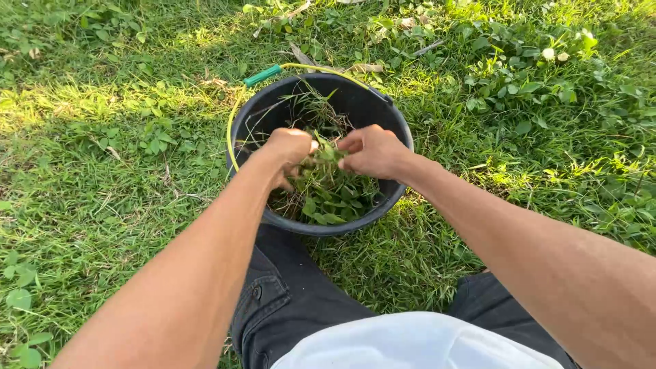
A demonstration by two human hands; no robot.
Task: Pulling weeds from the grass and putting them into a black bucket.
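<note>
A black bucket [355,96] stands on the grass in front of my knees, partly filled with pulled weeds and leafy plants [335,195]. Both my hands are inside its rim, close together. My left hand [287,152] is closed around a clump of green weeds [324,156]. My right hand [372,150] grips the same clump from the other side, fingers curled. The clump hangs just above the pile in the bucket.
A yellow wire bucket handle with a green grip [263,75] lies folded down over the bucket's far left side. Grass and low leafy weeds [519,89] surround the bucket. My dark trousers [280,294] and white shirt [410,342] fill the bottom.
</note>
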